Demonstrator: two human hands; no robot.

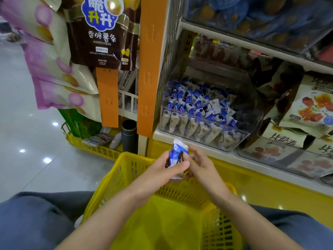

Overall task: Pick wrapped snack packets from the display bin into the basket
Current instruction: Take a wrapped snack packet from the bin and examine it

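A clear display bin point(250, 139) on the low shelf holds several blue-and-white wrapped snack packets point(198, 105). My left hand point(166, 167) grips a few of these packets point(177, 152) above the far rim of the yellow basket point(126, 170). My right hand point(199, 164) meets them from the right, its fingers curled against the same bundle. The basket rests on my lap and what shows of its inside looks bare. Both hands are just below and in front of the bin.
Orange hanging strips point(151, 65) with potato-stick bags point(102, 33) hang to the left. Pouches point(310, 109) fill the shelf to the right. A dark cylinder point(129, 136) and a yellow floor crate point(93, 147) stand beside the shelf base.
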